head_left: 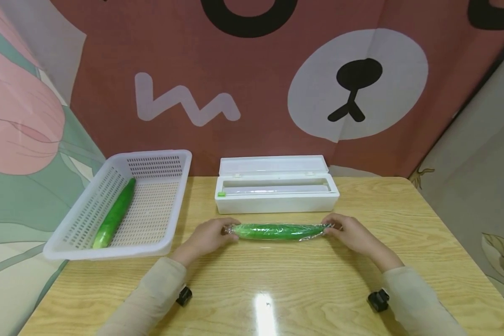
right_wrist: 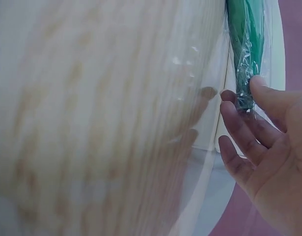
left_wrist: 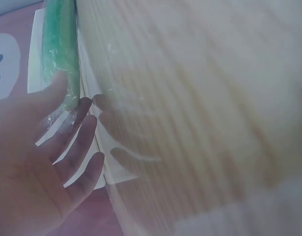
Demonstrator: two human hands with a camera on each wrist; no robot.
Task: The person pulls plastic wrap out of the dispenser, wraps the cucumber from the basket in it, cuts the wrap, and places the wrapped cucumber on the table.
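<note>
A green cucumber (head_left: 279,231) wrapped in clear cling film lies crosswise between the two hands, close over the table. My left hand (head_left: 207,237) pinches the gathered film at its paler left end. In the left wrist view the left thumb (left_wrist: 56,88) lies against the wrapped end, the other fingers spread beneath. At the darker right end, my right hand (head_left: 352,233) pinches the crumpled film (right_wrist: 245,101) between thumb and fingers. Behind the cucumber stands a white cling film box (head_left: 277,205), its lid raised, with a film roll (head_left: 277,189) inside.
To the left, a white plastic basket (head_left: 178,205) holds another cucumber (head_left: 115,214), which shows no film. The wooden table (head_left: 311,289) ends at a printed curtain (head_left: 260,126) behind the box. Near each sleeve a small black device (head_left: 378,301) is worn at the wrist.
</note>
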